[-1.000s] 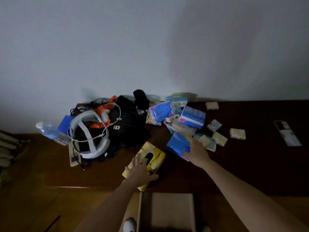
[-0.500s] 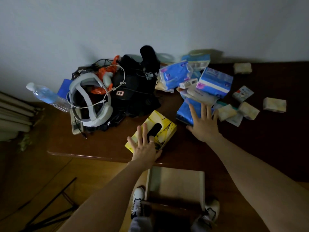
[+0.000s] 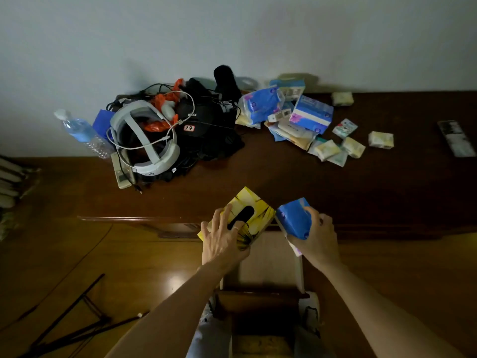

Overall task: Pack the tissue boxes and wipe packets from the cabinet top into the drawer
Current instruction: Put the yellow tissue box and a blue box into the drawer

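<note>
My left hand (image 3: 222,241) grips a yellow tissue box (image 3: 254,205) with a black oval slot, held at the cabinet's front edge above the open drawer (image 3: 271,264). Beside it, my right hand (image 3: 318,237) holds a blue tissue pack (image 3: 293,220), also over the drawer's back end. Farther back on the dark wooden cabinet top (image 3: 284,174) lies a heap of blue tissue packs (image 3: 262,104), a blue-and-white tissue box (image 3: 311,115) and several small pale wipe packets (image 3: 353,147).
A pile of black gear with a white headset (image 3: 147,140), cables and orange plastic fills the left of the cabinet top, with a water bottle (image 3: 80,133) beside it. A dark flat item (image 3: 456,138) lies far right. A black stand (image 3: 67,324) rests on the floor at left.
Both hands closed on their items and pulled them from the middle of the cabinet top to its front edge, over the drawer. The camera tilted further down.
</note>
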A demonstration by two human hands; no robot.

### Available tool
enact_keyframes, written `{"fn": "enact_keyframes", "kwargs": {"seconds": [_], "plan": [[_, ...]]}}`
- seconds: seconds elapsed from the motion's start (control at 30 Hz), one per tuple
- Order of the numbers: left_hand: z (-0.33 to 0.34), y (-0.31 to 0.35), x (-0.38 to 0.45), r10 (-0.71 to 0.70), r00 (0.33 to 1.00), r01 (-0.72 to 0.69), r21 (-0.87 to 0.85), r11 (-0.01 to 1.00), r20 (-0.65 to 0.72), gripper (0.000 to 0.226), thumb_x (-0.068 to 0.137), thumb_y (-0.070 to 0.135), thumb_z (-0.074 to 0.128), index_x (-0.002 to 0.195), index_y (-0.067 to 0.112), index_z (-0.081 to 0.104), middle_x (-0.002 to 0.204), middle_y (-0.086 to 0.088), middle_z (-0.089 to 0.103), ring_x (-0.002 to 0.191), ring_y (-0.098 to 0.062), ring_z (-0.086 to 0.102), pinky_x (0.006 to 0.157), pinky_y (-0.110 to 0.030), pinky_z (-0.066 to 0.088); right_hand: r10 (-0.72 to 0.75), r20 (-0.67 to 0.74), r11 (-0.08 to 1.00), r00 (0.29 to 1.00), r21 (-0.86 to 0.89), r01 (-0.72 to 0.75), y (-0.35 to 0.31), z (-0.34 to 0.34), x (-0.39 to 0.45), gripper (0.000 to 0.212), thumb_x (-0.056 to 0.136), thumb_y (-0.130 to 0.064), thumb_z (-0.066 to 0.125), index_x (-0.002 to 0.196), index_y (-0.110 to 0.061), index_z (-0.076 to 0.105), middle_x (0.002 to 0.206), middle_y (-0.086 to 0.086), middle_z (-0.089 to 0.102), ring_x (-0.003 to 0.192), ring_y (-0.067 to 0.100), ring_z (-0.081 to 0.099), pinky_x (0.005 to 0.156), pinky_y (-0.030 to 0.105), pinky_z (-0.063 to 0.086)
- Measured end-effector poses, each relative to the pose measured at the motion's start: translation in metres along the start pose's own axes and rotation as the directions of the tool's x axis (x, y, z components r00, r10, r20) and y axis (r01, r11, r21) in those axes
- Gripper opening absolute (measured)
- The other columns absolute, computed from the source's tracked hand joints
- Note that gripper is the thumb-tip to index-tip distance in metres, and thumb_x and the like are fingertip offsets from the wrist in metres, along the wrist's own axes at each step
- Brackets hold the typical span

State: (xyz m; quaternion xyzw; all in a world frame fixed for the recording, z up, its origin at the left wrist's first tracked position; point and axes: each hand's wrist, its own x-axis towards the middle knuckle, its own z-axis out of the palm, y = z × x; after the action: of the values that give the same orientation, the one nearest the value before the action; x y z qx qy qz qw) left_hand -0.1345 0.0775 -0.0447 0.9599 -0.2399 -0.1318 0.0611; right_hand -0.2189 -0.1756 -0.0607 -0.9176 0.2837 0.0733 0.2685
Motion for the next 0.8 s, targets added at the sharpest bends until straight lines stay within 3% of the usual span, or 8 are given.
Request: {"fn": "enact_keyframes", "kwargs": {"seconds": [0.17,0.37,0.43,0.5,0.57,0.63,0.7,0.8], "plan": [[0.024,0.018,-0.077,0.042,0.999,-0.042,-0.046,0.998,-0.002,0.077,0.060,0.071,0.062,0.127,0.035,0.053,0.159,-0.005,0.028,0.142,-0.031,0.029,0.100,-0.064,0.033,0.124,0.126,0.967,0.984,0.208,-0.148,0.053,0.036,-0.091,0.107,0.062,-0.060,0.084,0.148,-0.037,0.025,0.140,0.005,0.036,0.117,0.025,0.053,0.085,0.043,0.060],[0.088,0.045,-0.135,0.010,0.987,-0.009,-0.009,1.000,0.158,0.081,0.063,0.074,0.060,0.134,0.036,0.051,0.159,-0.002,0.029,0.144,-0.028,0.030,0.102,-0.059,0.032,0.139,0.376,0.949,0.916,0.215,-0.232,0.123,0.074,-0.128,0.108,0.062,-0.053,0.085,0.150,-0.036,0.025,0.138,0.003,0.039,0.114,0.017,0.047,0.081,0.034,0.054],[0.114,0.048,-0.136,-0.010,0.979,0.006,0.021,1.000,0.206,0.085,0.063,0.072,0.059,0.140,0.038,0.046,0.161,-0.001,0.024,0.146,-0.028,0.026,0.103,-0.058,0.031,0.124,0.411,0.942,0.903,0.237,-0.237,0.144,0.090,-0.125,0.106,0.063,-0.049,0.085,0.151,-0.035,0.027,0.137,0.003,0.041,0.115,0.016,0.048,0.080,0.032,0.053],[0.143,0.047,-0.129,-0.020,0.969,0.008,0.050,0.999,0.244,0.089,0.063,0.073,0.057,0.145,0.041,0.041,0.163,0.000,0.020,0.147,-0.026,0.020,0.103,-0.057,0.030,0.124,0.430,0.936,0.894,0.250,-0.250,0.161,0.111,-0.116,0.104,0.064,-0.048,0.085,0.151,-0.033,0.029,0.136,0.002,0.045,0.116,0.018,0.051,0.084,0.037,0.055],[0.178,0.041,-0.116,-0.029,0.964,0.009,0.075,0.997,0.264,0.092,0.063,0.075,0.055,0.146,0.041,0.037,0.163,0.000,0.015,0.147,-0.027,0.018,0.103,-0.056,0.030,0.113,0.446,0.939,0.888,0.244,-0.242,0.175,0.134,-0.103,0.103,0.065,-0.052,0.083,0.150,-0.033,0.027,0.134,-0.005,0.047,0.116,0.017,0.053,0.090,0.043,0.054],[0.215,0.033,-0.098,-0.044,0.959,0.021,0.086,0.996,0.281,0.094,0.063,0.078,0.055,0.147,0.041,0.035,0.163,0.000,0.011,0.147,-0.028,0.016,0.102,-0.056,0.029,0.084,0.466,0.933,0.881,0.273,-0.234,0.188,0.159,-0.085,0.100,0.067,-0.056,0.080,0.148,-0.036,0.027,0.130,-0.013,0.049,0.114,0.012,0.056,0.090,0.041,0.053],[0.252,0.023,-0.077,-0.056,0.957,0.030,0.097,0.995,0.284,0.093,0.063,0.079,0.055,0.145,0.040,0.037,0.163,0.002,0.008,0.146,-0.028,0.014,0.103,-0.057,0.028,0.066,0.464,0.931,0.884,0.290,-0.221,0.201,0.187,-0.064,0.095,0.068,-0.059,0.078,0.147,-0.038,0.029,0.127,-0.013,0.055,0.110,0.013,0.061,0.085,0.037,0.053],[0.303,0.006,-0.045,-0.072,0.963,0.039,0.132,0.990,0.261,0.086,0.064,0.077,0.056,0.138,0.034,0.047,0.162,0.003,0.006,0.143,-0.028,0.011,0.103,-0.059,0.027,0.084,0.457,0.956,0.886,0.213,-0.201,0.224,0.231,-0.034,0.101,0.073,-0.061,0.076,0.154,-0.035,0.023,0.135,-0.004,0.055,0.116,0.022,0.060,0.093,0.046,0.052]]}}
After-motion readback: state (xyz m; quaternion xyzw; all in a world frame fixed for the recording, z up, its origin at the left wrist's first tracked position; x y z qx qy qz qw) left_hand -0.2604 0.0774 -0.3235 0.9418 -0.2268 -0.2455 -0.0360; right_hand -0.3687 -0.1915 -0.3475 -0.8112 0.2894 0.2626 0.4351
